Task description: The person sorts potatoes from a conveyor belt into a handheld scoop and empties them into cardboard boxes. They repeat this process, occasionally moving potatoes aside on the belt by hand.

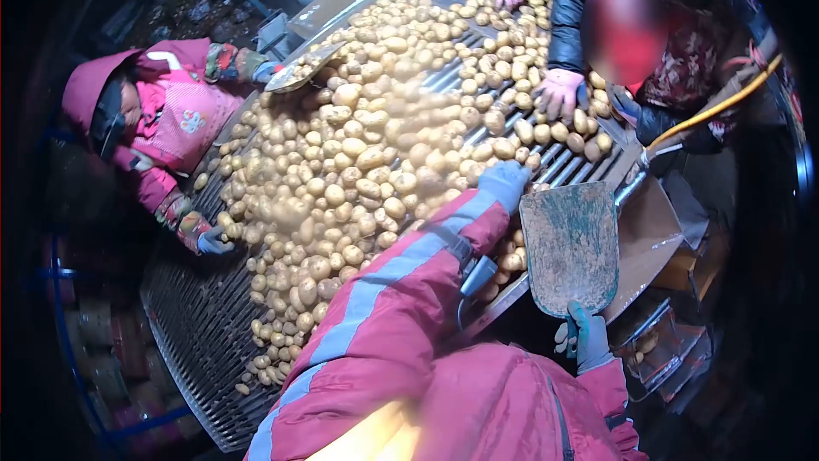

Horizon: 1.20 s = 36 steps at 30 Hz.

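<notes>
My left hand (505, 184), in a blue-grey glove, reaches out over the near edge of the potato heap (375, 141) and touches potatoes there. Its fingers are mostly hidden, so their grip does not show. Low on the right, my right hand (587, 337), also gloved, is closed around the handle of a worn green scoop (570, 248). Brown dirt coats the scoop's broad blade, which carries no potatoes. The blade hangs beside the edge of the slatted metal sorting table (200, 359), just right of my left hand.
A person in pink (183, 111) at the left holds another scoop (300, 69) over the heap. Pink-gloved hands (559, 92) of other people work at the far and right sides. A yellow cable (721, 103) and a cardboard box (653, 231) are at the right.
</notes>
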Tool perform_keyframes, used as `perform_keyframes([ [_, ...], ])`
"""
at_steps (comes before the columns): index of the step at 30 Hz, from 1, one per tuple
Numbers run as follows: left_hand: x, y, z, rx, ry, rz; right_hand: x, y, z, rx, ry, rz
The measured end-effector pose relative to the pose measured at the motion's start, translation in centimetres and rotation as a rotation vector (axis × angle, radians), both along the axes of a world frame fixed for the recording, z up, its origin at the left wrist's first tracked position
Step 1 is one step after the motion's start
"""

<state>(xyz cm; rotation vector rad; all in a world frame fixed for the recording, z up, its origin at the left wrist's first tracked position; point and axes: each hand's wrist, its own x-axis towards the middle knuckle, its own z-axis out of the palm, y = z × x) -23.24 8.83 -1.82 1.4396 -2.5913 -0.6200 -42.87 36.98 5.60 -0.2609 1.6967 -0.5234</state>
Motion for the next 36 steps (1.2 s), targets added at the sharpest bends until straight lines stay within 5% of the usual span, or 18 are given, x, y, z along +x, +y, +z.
perform_keyframes([
  [2,1.9,0.7,-1.5,-0.06,0.15,-0.009,0.2,-1.2,0.3,-0.022,-0.014,0.037],
  [5,5.9,2.3,-1.0,-0.02,0.538,0.285,1.2,-2.7,1.0,-0.062,-0.062,0.047],
  [6,8.6,2.5,0.4,0.141,0.621,0.303,1.2,-3.1,0.7,-0.072,-0.081,0.089],
  [9,16.8,4.8,7.5,0.689,1.342,0.784,2.1,-4.7,0.1,-0.109,-0.102,0.17],
  [10,19.2,5.6,11.0,0.915,1.473,1.217,2.5,-5.1,-0.3,-0.126,-0.114,0.178],
  [11,23.5,6.6,10.5,0.653,1.207,0.95,2.9,-5.4,-0.9,-0.141,-0.127,0.186],
  [15,39.5,9.4,6.5,-0.071,0.383,0.842,4.4,-6.7,-1.3,-0.097,-0.134,0.239],
  [16,42.8,10.2,6.0,-0.101,0.506,0.817,4.9,-7.0,-1.4,-0.105,-0.14,0.24],
  [18,47.9,10.6,4.7,-0.185,0.184,0.758,6.4,-7.7,-1.3,-0.13,-0.151,0.24],
  [20,49.7,10.0,3.8,-0.316,-0.417,0.604,7.5,-8.1,-1.2,-0.118,-0.15,0.229],
  [21,47.9,9.6,4.5,-0.071,0.389,1.106,7.7,-8.4,-0.5,-0.106,-0.15,0.233],
  [24,45.2,7.7,7.1,0.216,0.285,1.089,8.8,-8.9,-0.1,-0.101,-0.132,0.212],
  [26,44.3,6.9,5.2,-0.34,0.008,0.141,9.8,-8.7,0.2,-0.07,-0.135,0.194],
  [30,42.2,6.2,1.0,0.002,0.45,0.362,10.4,-8.6,0.9,-0.064,-0.156,0.161],
  [33,38.2,9.4,11.1,0.627,0.878,1.0,10.4,-8.0,1.0,-0.087,-0.175,0.121],
  [34,39.7,10.8,11.1,0.704,1.142,0.997,10.1,-7.8,0.9,-0.097,-0.178,0.132],
  [36,40.9,14.3,13.5,0.758,1.048,1.126,9.3,-7.6,0.4,-0.123,-0.19,0.152],
])
